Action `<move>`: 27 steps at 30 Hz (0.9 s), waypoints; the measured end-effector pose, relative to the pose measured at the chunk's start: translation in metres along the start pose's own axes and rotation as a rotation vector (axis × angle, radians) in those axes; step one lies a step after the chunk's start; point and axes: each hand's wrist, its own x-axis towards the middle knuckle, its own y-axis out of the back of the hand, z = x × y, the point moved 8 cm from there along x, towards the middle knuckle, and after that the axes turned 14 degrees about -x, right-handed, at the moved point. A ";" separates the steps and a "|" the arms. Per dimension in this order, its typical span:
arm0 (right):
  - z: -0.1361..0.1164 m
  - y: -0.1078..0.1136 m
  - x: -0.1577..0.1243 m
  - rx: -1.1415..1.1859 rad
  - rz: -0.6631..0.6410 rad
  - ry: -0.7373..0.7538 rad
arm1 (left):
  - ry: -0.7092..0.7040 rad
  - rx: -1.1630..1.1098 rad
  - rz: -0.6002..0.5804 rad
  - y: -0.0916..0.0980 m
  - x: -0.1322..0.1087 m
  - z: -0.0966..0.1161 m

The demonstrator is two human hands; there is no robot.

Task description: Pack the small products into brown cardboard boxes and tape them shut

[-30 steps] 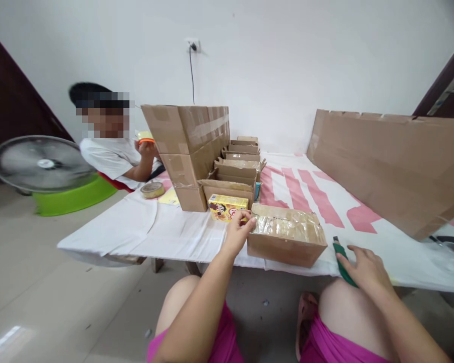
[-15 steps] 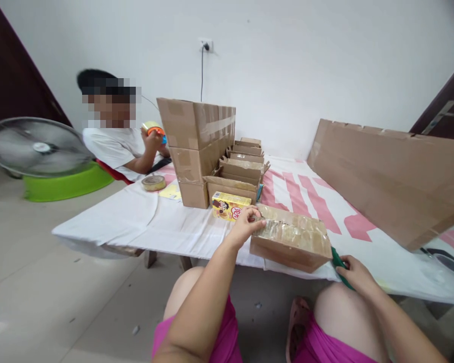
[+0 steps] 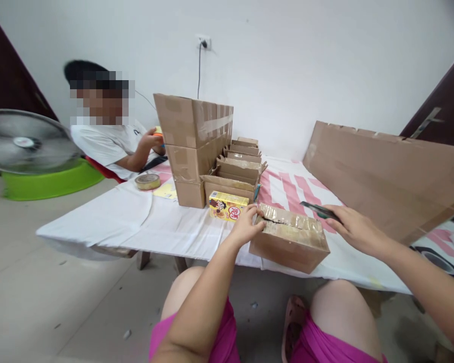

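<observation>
A taped cardboard box (image 3: 289,247) lies at the front edge of the table, with a dark slit showing in the tape along its top. My left hand (image 3: 247,224) grips its left end, fingers at the upper edge. In my right hand (image 3: 353,229) is a dark green utility knife (image 3: 323,210), held above the box's right rear side with its tip pointing left. The knife and the box look apart. A yellow snack box (image 3: 228,205) stands just behind my left hand.
Stacked cardboard boxes (image 3: 187,161) rise left of centre, beside a row of open boxes (image 3: 236,171). A tape roll (image 3: 147,181) lies on the cloth-covered table (image 3: 109,217). A large cardboard sheet (image 3: 378,176) leans at right. A person (image 3: 102,143) with a tape dispenser sits near a fan (image 3: 24,143).
My right hand has lifted the utility knife from beside the box's lower right corner to above its rear right side. My left hand stays on the box, whose top now shows a slit.
</observation>
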 end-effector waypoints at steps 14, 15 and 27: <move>-0.102 0.014 0.033 -0.601 -0.012 0.375 | 0.059 -0.129 0.039 0.002 0.001 -0.005; -0.099 0.013 0.031 -0.615 -0.035 0.372 | 0.061 -0.134 0.040 0.002 0.001 -0.006; -0.090 0.020 0.017 -0.629 -0.124 0.335 | 0.081 -0.124 0.031 -0.001 0.001 -0.008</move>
